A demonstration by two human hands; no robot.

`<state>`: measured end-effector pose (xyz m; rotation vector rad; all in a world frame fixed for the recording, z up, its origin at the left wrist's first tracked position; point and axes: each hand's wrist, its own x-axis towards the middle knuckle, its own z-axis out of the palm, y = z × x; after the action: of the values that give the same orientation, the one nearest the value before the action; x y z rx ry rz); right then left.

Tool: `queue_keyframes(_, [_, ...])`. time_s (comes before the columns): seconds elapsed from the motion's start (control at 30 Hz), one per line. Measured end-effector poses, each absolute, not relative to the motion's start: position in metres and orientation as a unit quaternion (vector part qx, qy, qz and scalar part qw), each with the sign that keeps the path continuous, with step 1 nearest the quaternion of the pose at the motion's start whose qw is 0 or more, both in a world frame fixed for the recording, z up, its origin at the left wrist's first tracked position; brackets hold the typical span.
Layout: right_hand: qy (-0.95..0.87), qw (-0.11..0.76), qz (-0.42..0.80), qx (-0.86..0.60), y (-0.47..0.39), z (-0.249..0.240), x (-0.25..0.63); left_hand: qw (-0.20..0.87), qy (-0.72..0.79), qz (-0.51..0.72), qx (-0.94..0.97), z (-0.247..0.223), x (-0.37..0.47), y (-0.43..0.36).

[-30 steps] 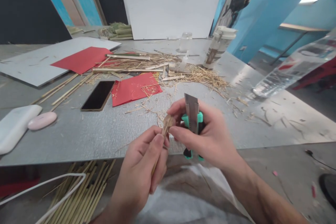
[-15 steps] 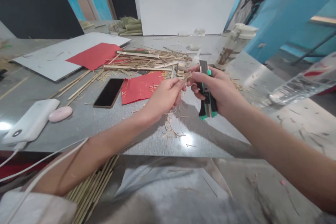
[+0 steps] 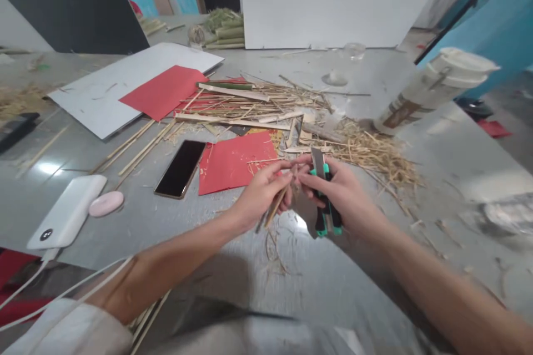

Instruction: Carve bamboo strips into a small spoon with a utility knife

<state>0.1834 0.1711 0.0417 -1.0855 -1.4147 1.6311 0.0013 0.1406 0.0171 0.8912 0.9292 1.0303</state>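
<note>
My left hand (image 3: 266, 191) is closed in a pinch on thin dry plant stalks (image 3: 275, 208), whose ends stick out below the fingers. Beside it, my right hand (image 3: 343, 186) is wrapped around a black and green utility knife (image 3: 321, 199) with its wide blade extended, pointing away from me. The right thumb and fingertips meet the left fingers at the stalks. Which fingertips press on the stalks is hard to make out. Loose shavings (image 3: 275, 252) lie on the table just below the hands.
Beyond the hands lie a red sheet (image 3: 233, 163), a phone (image 3: 181, 169), a heap of split stalks (image 3: 287, 100) and a straw pile (image 3: 383, 155). A power bank (image 3: 69, 211) with a cable stands left. A tumbler (image 3: 433, 89) is at right; a white panel (image 3: 333, 0) stands behind.
The view has shifted, and both hands are closer to me, still together. Stalk ends now show below my left hand. The knife stays in my right hand; the straw pile is more visible.
</note>
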Motion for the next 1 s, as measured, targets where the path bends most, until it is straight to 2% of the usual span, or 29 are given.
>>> queue_keyframes(0.17, [-0.53, 0.337, 0.647, -0.433, 0.174, 0.039, 0.202, 0.715, 0.39, 0.487, 0.315, 0.012, 0.003, 0.145])
queue_keyframes(0.23, [-0.602, 0.323, 0.574, -0.452, 0.173, 0.042, 0.209, 0.725, 0.376, 0.495, 0.295, 0.012, 0.005, 0.145])
queue_keyframes(0.33, [-0.745, 0.295, 0.388, -0.456, 0.166, 0.048, 0.217, 0.737, 0.36, 0.503, 0.271, 0.015, 0.008, 0.141])
queue_keyframes(0.4, [-0.805, 0.263, 0.306, -0.435, 0.159, 0.05, 0.219, 0.744, 0.352, 0.511, 0.247, 0.016, 0.008, 0.137])
queue_keyframes(0.63, [-0.884, 0.21, 0.219, -0.356, 0.148, 0.042, 0.205, 0.746, 0.349, 0.537, 0.181, 0.017, 0.007, 0.123])
queue_keyframes(0.83, [-0.895, 0.247, 0.147, -0.342, 0.141, 0.039, 0.199, 0.768, 0.338, 0.521, 0.157, 0.027, 0.007, 0.113])
queue_keyframes(1.0, [-0.902, 0.26, 0.091, -0.333, 0.136, 0.043, 0.2, 0.782, 0.312, 0.478, 0.251, 0.033, 0.007, 0.105])
